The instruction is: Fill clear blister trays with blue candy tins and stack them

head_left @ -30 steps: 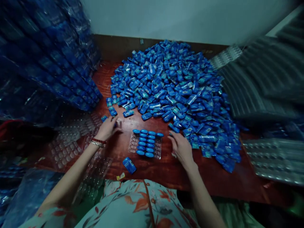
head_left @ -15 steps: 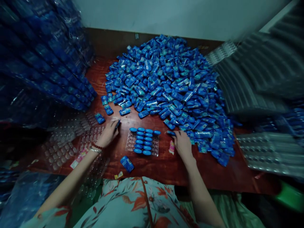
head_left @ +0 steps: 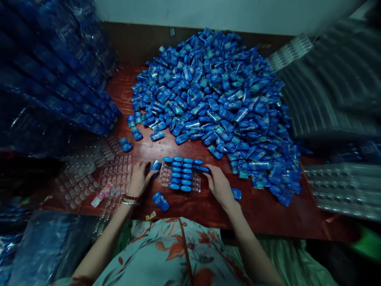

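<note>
A clear blister tray (head_left: pixel 165 179) lies on the red-brown table (head_left: pixel 208 206) in front of me, with several blue oval packs (head_left: pixel 181 174) standing in its pockets. My left hand (head_left: pixel 139 178) holds a blue pack (head_left: pixel 155 166) at the tray's left edge. At the tray's upper right corner, my right hand (head_left: pixel 219 186) grips another blue pack (head_left: pixel 204 169). One loose blue pack (head_left: pixel 160 201) lies near the table's front edge, and a second (head_left: pixel 236 194) sits right of my right hand.
A big heap of blue packs (head_left: pixel 214 95) fills the far table. Empty clear trays (head_left: pixel 89 178) lie at the left, beside a small pink wrapper (head_left: pixel 102 194). Wrapped stacks of filled trays (head_left: pixel 53 79) rise at the far left. More stacked trays (head_left: pixel 342 190) stand at the right.
Both hands came in from the heap's edge to the tray, each with a blue pack. The camera tipped slightly, shifting the view.
</note>
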Demonstrator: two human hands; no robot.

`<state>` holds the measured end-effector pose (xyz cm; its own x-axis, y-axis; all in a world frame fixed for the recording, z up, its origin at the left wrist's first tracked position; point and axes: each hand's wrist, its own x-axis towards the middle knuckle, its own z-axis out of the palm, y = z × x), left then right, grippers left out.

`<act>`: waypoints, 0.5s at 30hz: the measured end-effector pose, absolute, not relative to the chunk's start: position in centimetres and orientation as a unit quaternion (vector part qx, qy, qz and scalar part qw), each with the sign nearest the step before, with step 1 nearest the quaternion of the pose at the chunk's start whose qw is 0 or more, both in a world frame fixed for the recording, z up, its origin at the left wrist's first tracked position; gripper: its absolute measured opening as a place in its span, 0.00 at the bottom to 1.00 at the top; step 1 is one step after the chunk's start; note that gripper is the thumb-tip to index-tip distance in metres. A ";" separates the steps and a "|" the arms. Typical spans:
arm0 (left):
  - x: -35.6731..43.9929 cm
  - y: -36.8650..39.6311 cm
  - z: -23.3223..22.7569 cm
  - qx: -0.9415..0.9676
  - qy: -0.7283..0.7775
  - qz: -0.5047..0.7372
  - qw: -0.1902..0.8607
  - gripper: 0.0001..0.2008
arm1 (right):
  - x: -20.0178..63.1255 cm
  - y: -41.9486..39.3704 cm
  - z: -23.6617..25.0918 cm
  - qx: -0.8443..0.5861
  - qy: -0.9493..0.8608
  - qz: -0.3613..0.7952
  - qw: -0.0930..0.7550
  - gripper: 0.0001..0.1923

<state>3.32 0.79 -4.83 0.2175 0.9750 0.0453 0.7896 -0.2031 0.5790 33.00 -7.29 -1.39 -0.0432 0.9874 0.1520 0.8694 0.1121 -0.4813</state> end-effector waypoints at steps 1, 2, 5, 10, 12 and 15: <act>3.4 0.8 -4.7 0.753 0.592 0.186 0.217 0.16 | 32.9 -7.2 -1.5 -0.654 -0.721 0.111 0.199 0.14; 3.5 0.7 -4.6 0.759 0.593 0.168 0.209 0.16 | 32.9 -7.2 -1.5 -0.653 -0.733 0.091 0.167 0.14; 3.8 0.1 -4.4 0.775 0.601 0.132 0.143 0.15 | 32.9 -7.3 -1.2 -0.638 -0.764 0.051 0.077 0.16; 4.8 -1.5 -4.1 0.799 0.590 0.082 0.078 0.12 | 33.2 -7.1 -0.7 -0.623 -0.781 0.036 0.023 0.21; 4.6 -1.8 -3.7 0.792 0.586 0.121 0.123 0.12 | 33.4 -7.0 -1.1 -0.618 -0.784 0.042 0.039 0.22; 3.8 -1.8 -2.7 0.766 0.571 0.229 0.186 0.13 | 33.4 -6.9 -1.9 -0.612 -0.781 0.074 0.098 0.22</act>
<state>3.81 -1.76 -2.69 0.2426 0.9604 0.1372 0.7900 -0.2776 0.5466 33.38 -6.90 -1.91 -0.2314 0.9708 0.0630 0.9419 0.2397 -0.2355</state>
